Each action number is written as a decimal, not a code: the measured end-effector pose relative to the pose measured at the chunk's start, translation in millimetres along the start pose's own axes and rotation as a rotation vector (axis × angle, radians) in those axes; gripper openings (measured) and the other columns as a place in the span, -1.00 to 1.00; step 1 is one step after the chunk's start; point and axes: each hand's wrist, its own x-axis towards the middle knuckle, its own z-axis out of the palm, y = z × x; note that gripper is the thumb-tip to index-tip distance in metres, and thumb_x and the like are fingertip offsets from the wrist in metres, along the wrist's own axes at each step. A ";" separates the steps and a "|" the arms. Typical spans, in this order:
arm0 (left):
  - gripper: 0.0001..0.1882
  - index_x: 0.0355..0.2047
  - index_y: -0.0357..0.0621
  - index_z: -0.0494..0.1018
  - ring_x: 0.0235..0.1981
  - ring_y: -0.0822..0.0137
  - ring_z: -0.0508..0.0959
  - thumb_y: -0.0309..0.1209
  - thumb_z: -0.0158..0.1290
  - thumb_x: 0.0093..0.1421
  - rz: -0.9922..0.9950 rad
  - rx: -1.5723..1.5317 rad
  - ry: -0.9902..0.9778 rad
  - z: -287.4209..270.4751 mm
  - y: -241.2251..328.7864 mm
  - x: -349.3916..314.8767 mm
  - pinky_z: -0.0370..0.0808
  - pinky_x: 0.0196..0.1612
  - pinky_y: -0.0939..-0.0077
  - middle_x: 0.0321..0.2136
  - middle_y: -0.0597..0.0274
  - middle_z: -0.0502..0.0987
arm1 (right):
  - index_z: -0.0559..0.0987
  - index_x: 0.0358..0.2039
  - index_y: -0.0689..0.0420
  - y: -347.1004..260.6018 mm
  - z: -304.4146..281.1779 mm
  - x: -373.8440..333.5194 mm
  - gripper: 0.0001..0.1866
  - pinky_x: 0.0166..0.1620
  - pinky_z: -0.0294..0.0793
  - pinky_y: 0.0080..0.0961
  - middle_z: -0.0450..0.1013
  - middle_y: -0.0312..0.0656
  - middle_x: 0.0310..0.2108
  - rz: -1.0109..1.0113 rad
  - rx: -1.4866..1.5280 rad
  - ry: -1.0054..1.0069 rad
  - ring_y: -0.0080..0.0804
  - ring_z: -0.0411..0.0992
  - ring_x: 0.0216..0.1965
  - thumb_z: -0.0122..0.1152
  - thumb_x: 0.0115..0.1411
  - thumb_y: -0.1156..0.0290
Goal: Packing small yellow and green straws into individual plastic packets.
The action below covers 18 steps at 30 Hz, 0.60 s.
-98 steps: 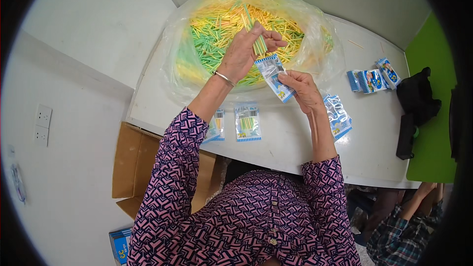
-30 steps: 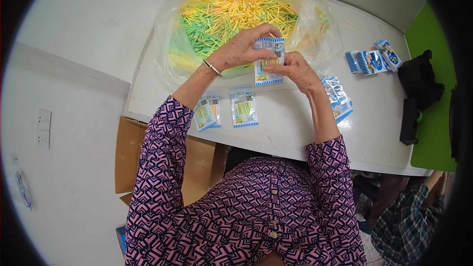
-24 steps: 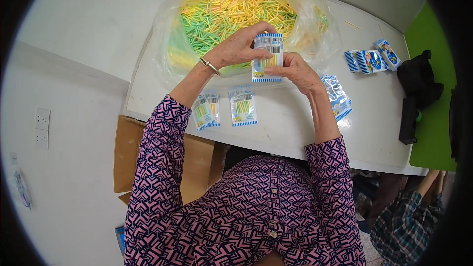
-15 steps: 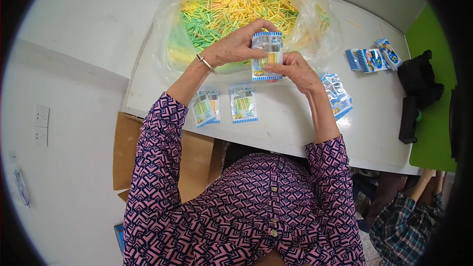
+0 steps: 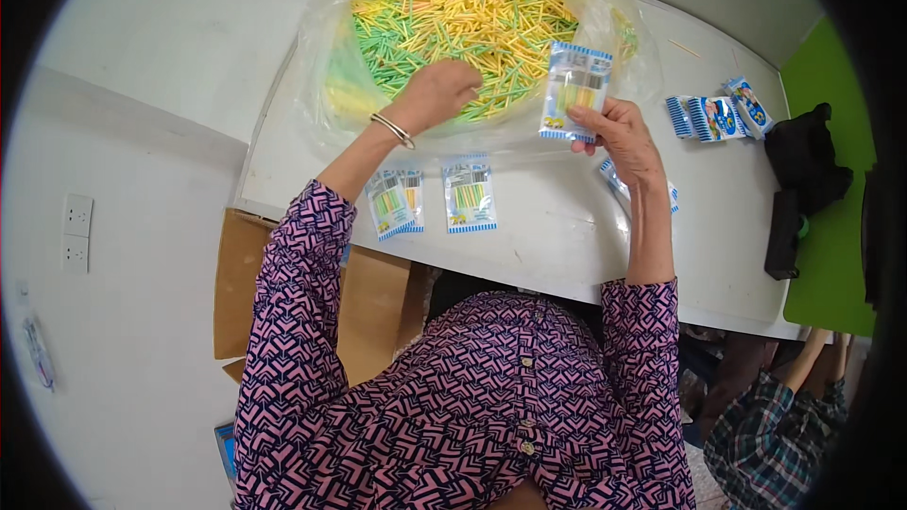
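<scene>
My right hand (image 5: 619, 137) pinches a small clear-and-blue packet (image 5: 583, 61) by its lower side, thumb in front. Thin coloured sticks show through its see-through panel. My left hand (image 5: 436, 94) is over the near part of a big clear plastic bag (image 5: 321, 113) heaped with short yellow, green and orange sticks (image 5: 463, 9). Its fingers are curled down, and whatever they hold is hidden. On the table in front of me lie a packet with sticks inside (image 5: 470, 194) and a pair of overlapping packets (image 5: 392, 203). Another packet (image 5: 614, 179) lies partly behind my right wrist.
Several blue packets (image 5: 715, 118) are piled at the right of the white table (image 5: 529, 246), beside a black object (image 5: 808, 161) and a green panel (image 5: 831, 264). An open cardboard box (image 5: 250, 283) stands below the left edge. Another person's checked sleeve (image 5: 765, 425) shows lower right.
My left hand has let go of the packet and moved left over the sticks. My right hand has carried the packet to the right.
</scene>
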 end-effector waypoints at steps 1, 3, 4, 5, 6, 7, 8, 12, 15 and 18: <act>-0.87 -0.39 -0.16 0.45 -0.29 0.18 0.47 -0.43 0.06 0.03 -0.031 0.095 -0.083 5.9 5.6 1.3 0.44 -0.30 0.38 -0.44 0.14 0.46 | 0.57 -0.37 0.24 2.2 1.6 -1.2 -0.76 -0.60 0.30 -0.74 0.50 -0.26 -0.56 0.022 0.008 -0.029 -0.63 0.40 -0.67 0.25 0.11 0.29; -0.91 -0.44 -0.14 0.45 -0.34 0.17 0.47 -0.44 0.04 0.00 0.059 0.207 -0.049 13.6 9.5 1.2 0.43 -0.31 0.33 -0.48 0.15 0.45 | 0.58 -0.37 0.21 4.3 6.8 -2.8 -0.77 -0.66 0.25 -0.77 0.48 -0.30 -0.59 0.063 0.031 -0.071 -0.66 0.38 -0.70 0.24 0.13 0.28; -0.94 -0.50 -0.13 0.44 -0.38 0.16 0.47 -0.46 0.01 -0.03 0.140 0.323 -0.017 17.5 9.5 1.4 0.43 -0.32 0.28 -0.52 0.16 0.44 | 0.58 -0.37 0.21 4.5 8.4 -3.2 -0.77 -0.66 0.25 -0.77 0.48 -0.30 -0.59 0.062 0.030 -0.066 -0.66 0.38 -0.70 0.24 0.13 0.28; -0.94 -0.50 -0.13 0.44 -0.38 0.16 0.47 -0.46 0.01 -0.03 0.144 0.320 -0.016 19.2 6.7 2.6 0.43 -0.32 0.28 -0.52 0.16 0.44 | 0.58 -0.37 0.21 4.8 9.2 -3.5 -0.75 -0.65 0.25 -0.78 0.48 -0.31 -0.59 0.091 0.044 -0.093 -0.67 0.37 -0.69 0.26 0.11 0.26; -0.94 -0.51 -0.14 0.42 -0.38 0.18 0.46 -0.44 0.04 -0.03 0.139 0.310 -0.033 17.8 3.8 4.1 0.43 -0.32 0.32 -0.52 0.18 0.42 | 0.59 -0.38 0.22 5.4 10.2 -4.2 -0.73 -0.65 0.25 -0.78 0.48 -0.33 -0.58 0.118 0.061 -0.118 -0.69 0.37 -0.68 0.28 0.09 0.24; -0.91 -0.53 -0.15 0.40 -0.37 0.20 0.45 -0.42 0.07 -0.02 0.133 0.301 -0.051 16.9 1.7 5.2 0.44 -0.32 0.35 -0.52 0.20 0.41 | 0.59 -0.38 0.22 6.5 11.0 -4.4 -0.72 -0.66 0.25 -0.79 0.48 -0.33 -0.57 0.114 0.059 -0.130 -0.69 0.36 -0.69 0.28 0.10 0.23; -0.91 -0.53 -0.15 0.40 -0.37 0.20 0.45 -0.42 0.07 -0.02 0.139 0.299 -0.052 17.1 0.6 6.4 0.44 -0.32 0.35 -0.52 0.20 0.41 | 0.59 -0.38 0.22 6.3 11.9 -5.4 -0.72 -0.66 0.25 -0.79 0.48 -0.33 -0.57 0.113 0.060 -0.124 -0.69 0.36 -0.69 0.28 0.10 0.23; -0.93 -0.55 -0.15 0.45 -0.38 0.19 0.47 -0.44 0.06 0.01 0.024 0.174 -0.058 8.6 -2.3 11.7 0.45 -0.33 0.35 -0.52 0.17 0.46 | 0.57 -0.39 0.24 9.1 11.7 -4.6 -0.75 -0.67 0.25 -0.77 0.46 -0.31 -0.62 0.128 0.052 -0.156 -0.67 0.36 -0.71 0.22 0.15 0.27; -0.91 -0.52 -0.17 0.49 -0.41 0.28 0.51 -0.43 0.07 0.07 -0.189 -0.180 0.098 0.4 -2.1 12.2 0.47 -0.34 0.44 -0.49 0.17 0.51 | 0.57 -0.41 0.25 9.9 11.6 -4.9 -0.73 -0.66 0.26 -0.77 0.46 -0.30 -0.63 0.140 0.047 -0.186 -0.67 0.36 -0.70 0.22 0.15 0.26; -0.89 -0.43 -0.17 0.51 -0.41 0.45 0.51 -0.39 0.07 0.15 -0.426 -0.600 0.234 -10.4 -9.3 16.0 0.46 -0.35 0.58 -0.44 0.29 0.53 | 0.58 -0.43 0.26 13.3 12.8 -4.7 -0.72 -0.66 0.28 -0.76 0.46 -0.29 -0.62 0.150 0.042 -0.206 -0.65 0.37 -0.70 0.23 0.15 0.25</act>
